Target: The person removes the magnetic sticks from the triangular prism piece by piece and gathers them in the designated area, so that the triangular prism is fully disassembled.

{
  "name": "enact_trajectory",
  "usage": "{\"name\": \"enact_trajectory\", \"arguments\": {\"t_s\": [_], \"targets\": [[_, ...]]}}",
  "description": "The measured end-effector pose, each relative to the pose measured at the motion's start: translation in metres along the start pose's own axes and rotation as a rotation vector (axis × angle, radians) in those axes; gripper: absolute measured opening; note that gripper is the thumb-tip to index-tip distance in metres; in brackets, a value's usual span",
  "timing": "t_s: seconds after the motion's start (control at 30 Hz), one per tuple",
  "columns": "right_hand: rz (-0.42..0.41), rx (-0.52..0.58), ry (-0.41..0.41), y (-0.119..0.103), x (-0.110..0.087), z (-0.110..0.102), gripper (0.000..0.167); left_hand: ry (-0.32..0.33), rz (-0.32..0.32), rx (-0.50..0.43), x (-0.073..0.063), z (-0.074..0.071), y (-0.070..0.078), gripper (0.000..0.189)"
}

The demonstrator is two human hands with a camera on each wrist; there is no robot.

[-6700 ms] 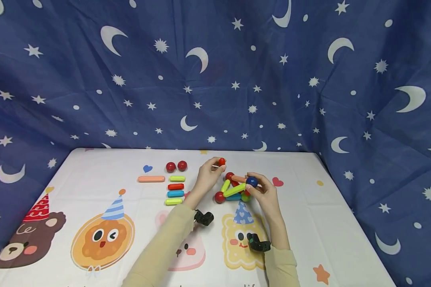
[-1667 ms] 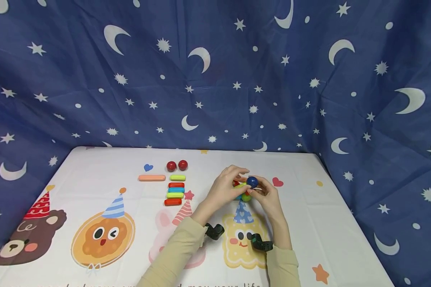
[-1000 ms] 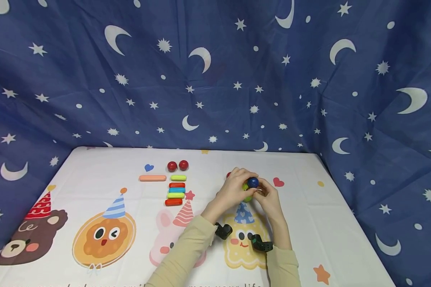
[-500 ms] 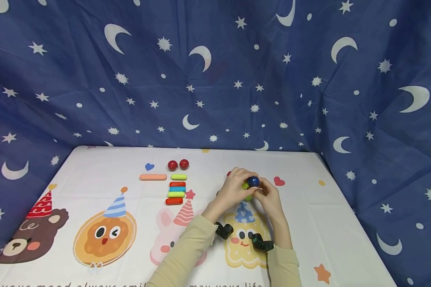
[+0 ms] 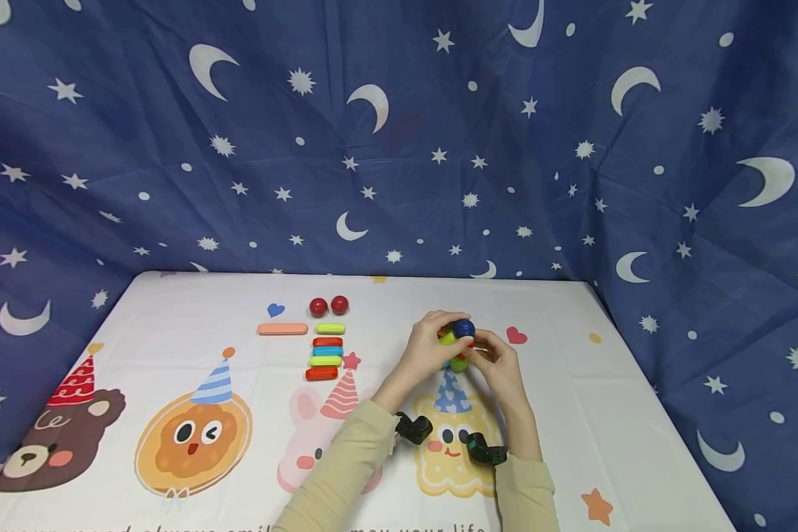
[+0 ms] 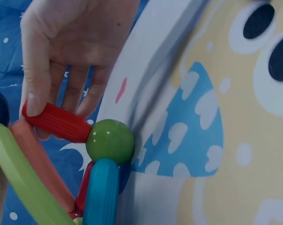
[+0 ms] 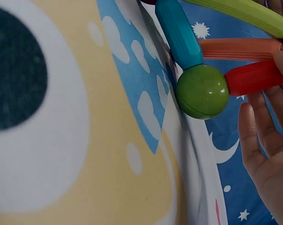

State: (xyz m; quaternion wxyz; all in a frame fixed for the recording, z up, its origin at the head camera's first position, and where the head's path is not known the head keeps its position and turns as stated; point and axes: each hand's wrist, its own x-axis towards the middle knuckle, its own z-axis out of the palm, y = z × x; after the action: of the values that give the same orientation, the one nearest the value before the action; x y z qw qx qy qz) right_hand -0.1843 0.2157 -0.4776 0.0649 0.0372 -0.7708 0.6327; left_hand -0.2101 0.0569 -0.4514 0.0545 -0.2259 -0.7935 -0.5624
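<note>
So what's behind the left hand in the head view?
The left hand covers part of a ball-and-stick build. A yellow-green stick shows between finger and thumb, with a dark blue ball at the fingertips. What else lies behind is covered.

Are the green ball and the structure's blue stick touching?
Touching: the left wrist view shows the blue stick meeting the green ball end-on with no gap.

Rods point(image 5: 328, 352) left of hands point(image 5: 422, 353), room right
</note>
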Motion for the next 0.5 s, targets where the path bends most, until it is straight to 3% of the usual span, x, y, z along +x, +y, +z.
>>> {"name": "enact_trajectory", "arguments": {"t_s": [0.23,0.5], "targets": [[0.043,0.004,0.003,-0.0011,-0.0002,-0.0001,0.033,0.037,-0.082,-0.177,-0.0005,0.0010,-0.0033,0.036],[0.071,-0.012,0.000,-0.0057,0.0002,-0.0002,0.034,0.092,-0.125,-0.265,0.0002,0.0019,-0.0025,0.037]]}}
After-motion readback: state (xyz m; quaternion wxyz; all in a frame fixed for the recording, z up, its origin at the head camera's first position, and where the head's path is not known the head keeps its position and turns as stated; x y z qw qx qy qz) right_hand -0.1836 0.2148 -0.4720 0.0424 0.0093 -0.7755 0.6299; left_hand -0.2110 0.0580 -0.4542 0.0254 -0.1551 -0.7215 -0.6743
